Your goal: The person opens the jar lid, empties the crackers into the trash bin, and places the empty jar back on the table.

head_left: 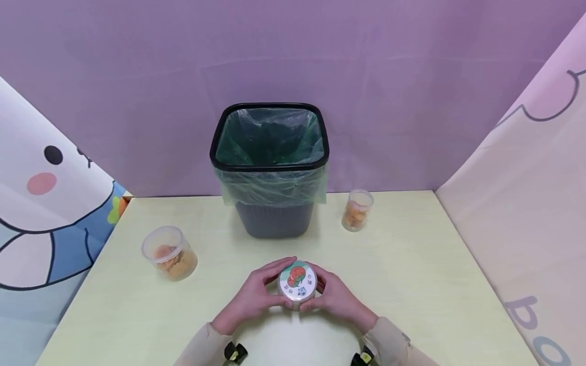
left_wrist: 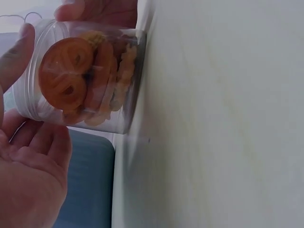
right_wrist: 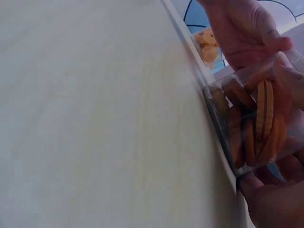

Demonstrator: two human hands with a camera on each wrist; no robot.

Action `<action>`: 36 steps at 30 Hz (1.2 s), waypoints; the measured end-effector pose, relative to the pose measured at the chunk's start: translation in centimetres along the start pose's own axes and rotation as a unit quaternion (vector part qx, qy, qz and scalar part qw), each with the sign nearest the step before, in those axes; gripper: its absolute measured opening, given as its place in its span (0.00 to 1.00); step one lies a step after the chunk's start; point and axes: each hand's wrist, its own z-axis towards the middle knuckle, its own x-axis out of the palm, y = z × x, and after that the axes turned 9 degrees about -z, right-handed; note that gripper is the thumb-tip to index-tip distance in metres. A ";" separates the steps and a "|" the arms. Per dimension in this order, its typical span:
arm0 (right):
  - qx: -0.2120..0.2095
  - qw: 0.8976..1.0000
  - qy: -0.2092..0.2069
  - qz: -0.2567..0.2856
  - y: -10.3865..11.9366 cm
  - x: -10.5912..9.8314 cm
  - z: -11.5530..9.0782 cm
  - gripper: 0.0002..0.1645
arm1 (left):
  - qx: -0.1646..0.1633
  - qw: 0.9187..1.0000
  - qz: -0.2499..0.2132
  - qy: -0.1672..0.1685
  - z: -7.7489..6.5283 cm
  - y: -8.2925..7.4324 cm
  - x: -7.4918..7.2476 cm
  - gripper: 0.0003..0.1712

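A clear plastic jar of cookies [head_left: 297,284] stands at the near middle of the table, its round lid bearing a printed red fruit picture. My left hand [head_left: 254,295] grips it from the left, thumb toward me and fingers round the far side. From the right, my right hand [head_left: 338,299] holds it in the same way. Through the jar's wall, the left wrist view shows a swirled round cookie [left_wrist: 66,73] with others packed beside it. Sandwich-like cookies [right_wrist: 264,111] show in the right wrist view, where the jar's base is at the tabletop.
Behind the jar stands a grey trash bin [head_left: 274,221] with a black rim and a green liner. Left of it is a wide clear tub [head_left: 171,259] partly filled with orange-brown pieces; a smaller clear tub [head_left: 356,213] stands right of the bin. A purple cloth [head_left: 389,101] hangs behind the table.
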 end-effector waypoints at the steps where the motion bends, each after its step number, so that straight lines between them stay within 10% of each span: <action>1: 0.001 1.000 -0.002 -0.002 0.0 0.0 0.0 0.56 | -0.001 1.000 -0.001 -0.001 0.0 -0.1 0.0 0.50; 16: 0.005 1.000 -0.013 0.007 -0.1 0.2 0.0 0.58 | -0.028 0.999 -0.002 -0.030 -0.2 -0.5 0.7 0.50; 27: -0.004 1.000 -0.026 0.018 -0.1 1.0 0.4 0.56 | -0.030 0.993 -0.015 -0.117 -1.6 -1.1 2.1 0.51; 36: 0.011 0.999 -0.041 -0.019 -0.1 0.7 0.0 0.54 | 0.001 0.982 0.099 -0.160 -2.1 -1.1 4.1 0.54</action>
